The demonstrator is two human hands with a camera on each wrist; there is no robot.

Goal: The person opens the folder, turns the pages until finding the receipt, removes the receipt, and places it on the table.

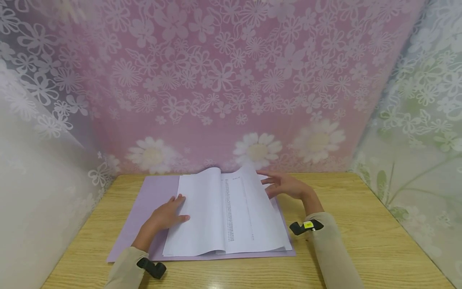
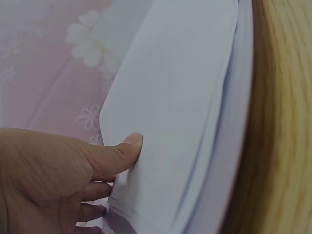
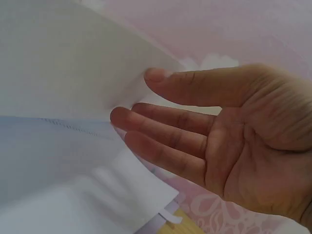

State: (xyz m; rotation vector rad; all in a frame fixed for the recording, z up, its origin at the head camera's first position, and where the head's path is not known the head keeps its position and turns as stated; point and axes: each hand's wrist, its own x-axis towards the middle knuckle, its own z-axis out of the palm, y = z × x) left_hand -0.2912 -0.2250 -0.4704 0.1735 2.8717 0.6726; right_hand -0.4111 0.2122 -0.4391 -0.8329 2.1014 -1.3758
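A bound-looking set of white paper sheets (image 1: 202,224) lies spread on an open lavender folder (image 1: 140,216). My left hand (image 1: 166,214) rests at the left edge of the turned sheets; in the left wrist view its thumb (image 2: 129,148) presses on the blank top sheet. On the right half, a printed sheet (image 1: 238,212) with columns of small text curves upward at its top right corner. My right hand (image 1: 285,185) is at that raised edge. In the right wrist view its fingers (image 3: 161,129) reach out loosely, thumb apart from them, with the thumb tip touching the lifted sheet.
The folder lies on a wood-grain table (image 1: 364,237). A pink floral curtain (image 1: 231,100) hangs right behind the table's back edge, with pale floral sheets on both sides. Each wrist bears a black strap-on camera (image 1: 153,268).
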